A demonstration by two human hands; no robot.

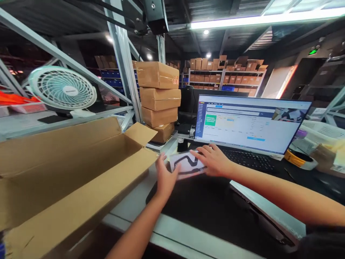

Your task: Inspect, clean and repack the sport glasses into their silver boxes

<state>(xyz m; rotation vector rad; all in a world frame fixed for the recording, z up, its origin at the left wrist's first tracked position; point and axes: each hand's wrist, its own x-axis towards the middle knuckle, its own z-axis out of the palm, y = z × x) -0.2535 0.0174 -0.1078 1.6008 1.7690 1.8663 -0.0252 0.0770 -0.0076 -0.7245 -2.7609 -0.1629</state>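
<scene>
Steadying a flat white packet (185, 164), printed with a curved black outline, low over the black mat (210, 208) at the middle of the bench (172, 230), just in front of the keyboard (250, 160). Laying the right hand (214, 160) on the packet's right half, palm down, fingers loosely spread and pointing left, curled round nothing. Bracing the left hand (164, 178) against the packet's left edge, palm turned inward, fingers straight and pressed together, pointing up and away; too blurred to tell whether the thumb hooks under that edge. Equally hard to tell whether resting on the mat or held just clear of it. Flanked on the left by a long open cardboard box (67, 172) with flaps folded outward, the nearest flap close beside the left hand yet apart from it. Backed by a lit monitor (250, 122) showing a form page, standing right behind the keyboard. Further left, behind the box, a stack of four sealed cartons (159, 97) beside a metal post. Up on the shelf at far left, a white desk fan (62, 88). Off to the right of the keyboard, well apart from both hands, a roll of tape (299, 158) with a yellow core.
</scene>
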